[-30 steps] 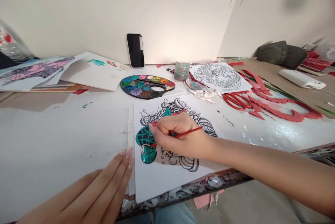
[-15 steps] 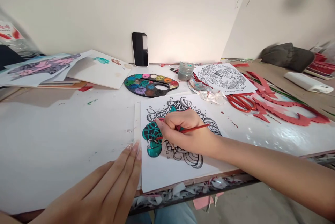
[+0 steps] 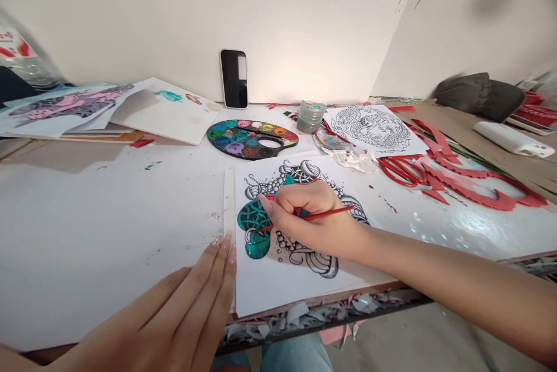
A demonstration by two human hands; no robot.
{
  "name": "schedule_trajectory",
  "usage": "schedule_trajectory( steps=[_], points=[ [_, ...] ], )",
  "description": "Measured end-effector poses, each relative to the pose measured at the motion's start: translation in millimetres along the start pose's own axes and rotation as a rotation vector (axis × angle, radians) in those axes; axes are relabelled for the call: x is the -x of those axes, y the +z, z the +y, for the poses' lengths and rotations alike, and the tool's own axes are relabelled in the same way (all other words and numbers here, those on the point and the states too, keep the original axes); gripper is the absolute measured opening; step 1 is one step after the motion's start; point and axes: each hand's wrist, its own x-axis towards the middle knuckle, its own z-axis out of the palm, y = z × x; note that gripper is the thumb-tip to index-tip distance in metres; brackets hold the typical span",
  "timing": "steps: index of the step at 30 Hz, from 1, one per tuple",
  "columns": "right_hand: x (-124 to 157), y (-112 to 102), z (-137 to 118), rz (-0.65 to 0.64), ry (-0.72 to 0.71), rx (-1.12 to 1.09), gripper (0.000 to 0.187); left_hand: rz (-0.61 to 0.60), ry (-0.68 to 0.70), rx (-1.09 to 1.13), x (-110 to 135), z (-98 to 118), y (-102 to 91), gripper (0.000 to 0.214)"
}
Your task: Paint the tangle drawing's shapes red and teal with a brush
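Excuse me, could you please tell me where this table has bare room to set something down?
Bare white tabletop lies left of the white drawing sheet; it is crowded to the right, around the red paper cut-outs and red-handled scissors.

Pale walls [image 3: 278, 12], grey floor [image 3: 435, 349]

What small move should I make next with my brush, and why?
Probably lift the right hand slightly and check the teal paint on the drawing: it looks glossy, so perhaps wet, and the hand hides the area around the red brush.
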Motion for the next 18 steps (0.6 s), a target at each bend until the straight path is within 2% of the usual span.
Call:
schedule_trajectory(
  steps=[4, 14, 18],
  points=[
    [0.3, 0.3, -0.1, -0.002, -0.016, 0.006, 0.066, -0.012, -0.001, -0.010, 0.4, 0.3, -0.2, 0.097],
    [1.4, 0.8, 0.6, 0.000, -0.053, -0.019, 0.060, -0.020, -0.017, 0.004, -1.4, 2.5, -1.6, 0.081],
    [1.3, 0.5, -0.5, -0.020, -0.067, -0.001, 0.056, -0.003, -0.046, -0.008, -5.4, 5.4, -0.8, 0.090]
  ],
)
